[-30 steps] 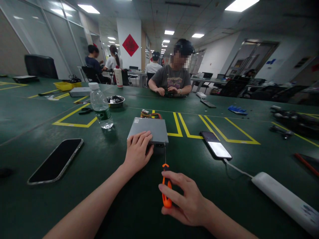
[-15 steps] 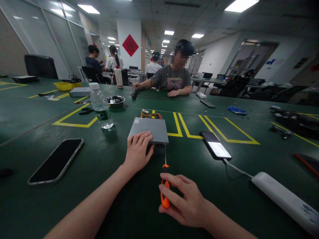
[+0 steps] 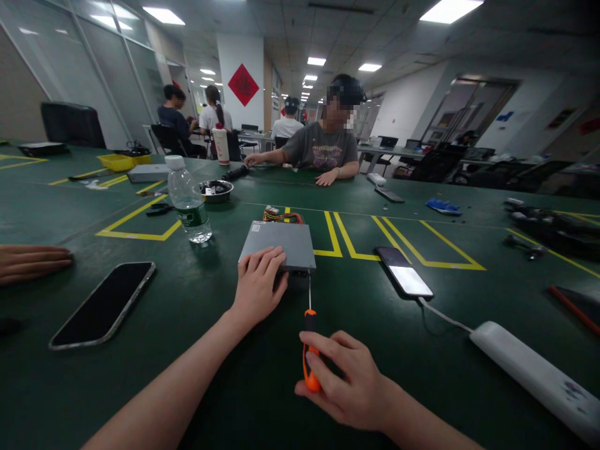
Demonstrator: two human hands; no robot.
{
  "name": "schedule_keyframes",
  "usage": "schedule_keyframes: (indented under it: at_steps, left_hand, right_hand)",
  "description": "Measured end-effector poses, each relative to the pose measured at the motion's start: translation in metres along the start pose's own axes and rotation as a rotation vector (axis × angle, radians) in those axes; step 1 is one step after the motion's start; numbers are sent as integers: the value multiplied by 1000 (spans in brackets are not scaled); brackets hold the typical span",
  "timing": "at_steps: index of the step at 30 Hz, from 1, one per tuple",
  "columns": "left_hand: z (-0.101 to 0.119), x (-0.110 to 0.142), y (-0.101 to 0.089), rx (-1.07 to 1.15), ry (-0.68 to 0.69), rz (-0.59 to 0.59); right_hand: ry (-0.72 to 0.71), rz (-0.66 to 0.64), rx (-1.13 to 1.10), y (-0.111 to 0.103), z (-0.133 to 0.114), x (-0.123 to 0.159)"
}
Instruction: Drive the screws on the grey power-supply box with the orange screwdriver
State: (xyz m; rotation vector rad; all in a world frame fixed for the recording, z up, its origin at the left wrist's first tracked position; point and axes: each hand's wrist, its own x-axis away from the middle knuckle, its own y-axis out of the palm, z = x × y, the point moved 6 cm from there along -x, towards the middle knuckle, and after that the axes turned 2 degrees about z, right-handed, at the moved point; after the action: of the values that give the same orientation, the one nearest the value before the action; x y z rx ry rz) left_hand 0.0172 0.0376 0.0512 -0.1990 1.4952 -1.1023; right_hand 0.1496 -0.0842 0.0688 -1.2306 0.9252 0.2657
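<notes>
A grey metal computer power supply (image 3: 289,240) lies on the green table, its bundle of coloured wires (image 3: 284,216) at the far side. My left hand (image 3: 259,279) grips its near left corner, fingers over the top and thumb at the front face. Between the fingers and thumb of my right hand (image 3: 344,375) is an orange and black screwdriver (image 3: 310,320). The screwdriver's shaft points away from me, and its tip meets the near right corner of the power supply. Whatever the tip touches is too small to make out.
A black phone (image 3: 105,304) lies left, near another person's hand (image 3: 32,262). Beyond are a water bottle (image 3: 188,203) and metal bowl (image 3: 215,190). To the right, a lit phone (image 3: 405,273) is cabled to a white power strip (image 3: 529,369). A person (image 3: 323,150) sits opposite.
Another person's hand has appeared at the left edge. The person opposite has swung a dark tool leftward toward the bowl. My right fingers have shifted slightly on the screwdriver handle; my left hand stays put.
</notes>
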Motion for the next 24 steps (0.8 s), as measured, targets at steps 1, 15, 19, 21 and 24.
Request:
schedule_keyframes:
  at_steps: [1, 15, 19, 21, 24]
  left_hand:
    - [0, 0, 0, -3, 1, -1]
    - [-1, 0, 1, 11, -11, -13]
    - [0, 0, 0, 15, -5, -8]
    - [1, 0, -1, 16, -4, -3]
    - [1, 0, -1, 10, -6, -7]
  right_hand:
    - [2, 28, -7, 0, 1, 2]
    - [14, 55, -23, -3, 2, 4]
    - [69, 61, -88, -2, 6, 6]
    - [48, 21, -72, -2, 5, 4]
    - [4, -40, -19, -1, 1, -1]
